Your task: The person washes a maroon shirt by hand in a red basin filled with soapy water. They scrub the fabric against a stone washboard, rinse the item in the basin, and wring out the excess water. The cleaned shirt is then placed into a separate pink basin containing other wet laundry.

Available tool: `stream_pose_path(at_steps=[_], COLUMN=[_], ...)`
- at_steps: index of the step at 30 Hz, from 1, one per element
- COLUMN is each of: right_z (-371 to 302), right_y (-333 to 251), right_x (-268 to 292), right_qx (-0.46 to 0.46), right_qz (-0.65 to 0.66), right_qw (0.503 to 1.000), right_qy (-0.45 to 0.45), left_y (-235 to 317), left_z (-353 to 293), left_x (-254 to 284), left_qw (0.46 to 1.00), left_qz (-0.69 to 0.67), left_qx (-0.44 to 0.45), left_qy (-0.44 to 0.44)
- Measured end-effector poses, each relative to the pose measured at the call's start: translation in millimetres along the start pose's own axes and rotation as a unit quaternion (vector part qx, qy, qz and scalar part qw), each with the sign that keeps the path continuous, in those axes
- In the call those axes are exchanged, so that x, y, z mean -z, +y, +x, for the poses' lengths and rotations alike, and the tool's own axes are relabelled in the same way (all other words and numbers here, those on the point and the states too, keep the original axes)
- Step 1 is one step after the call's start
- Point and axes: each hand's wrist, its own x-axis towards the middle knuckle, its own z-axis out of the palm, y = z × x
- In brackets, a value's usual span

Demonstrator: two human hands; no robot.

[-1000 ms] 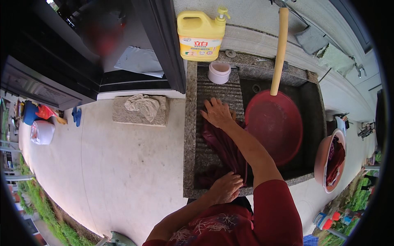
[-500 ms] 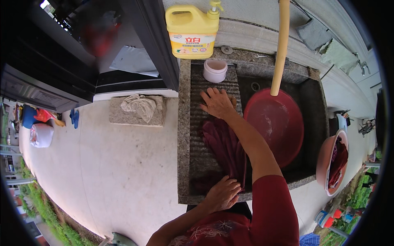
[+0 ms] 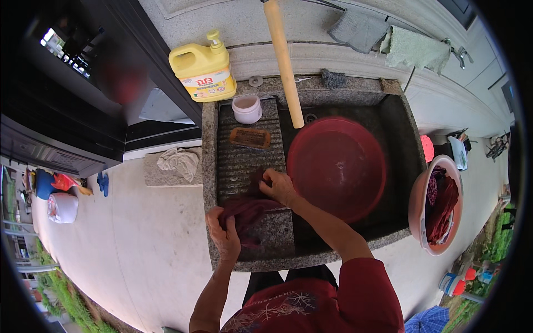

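A wet dark maroon garment (image 3: 250, 213) lies bunched over the ridged washboard (image 3: 230, 166) of a stone sink. My left hand (image 3: 225, 233) is closed on it near the sink's left edge. My right hand (image 3: 279, 187) pinches another part of the garment, beside the basin. Farther up the washboard a brown scrubbing brush (image 3: 250, 137) rests crosswise, and behind it stands a pale pink open jar (image 3: 247, 110). To the right, a red plastic basin (image 3: 337, 166) with water sits in the sink's trough.
A yellow pump jug (image 3: 204, 71) stands at the back left corner. A tan pipe (image 3: 286, 66) hangs down over the basin's far rim. On the right is a pink tub (image 3: 438, 244) of dark red clothes. A stone slab with a cloth (image 3: 179, 164) lies left.
My right hand has drawn back from the far washboard, uncovering the brush, and now grips the garment. My left hand has lifted part of it leftward. The view has shifted right.
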Motion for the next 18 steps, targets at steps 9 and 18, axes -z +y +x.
stream_pose_path(at_steps=[9,18], right_z=[28,-43], right_y=[8,-42], right_x=[-6,-19], right_qx=[-0.072,0.007], right_qz=[-0.046,-0.115], right_qw=[0.996,0.992], right_qy=[-0.003,0.041], left_y=[-45,-50], left_z=[49,-7], left_x=[-64,-70], left_qw=[0.986,0.939], left_qz=[0.020,0.324], left_qx=[0.161,0.022], left_qy=[-0.039,-0.109])
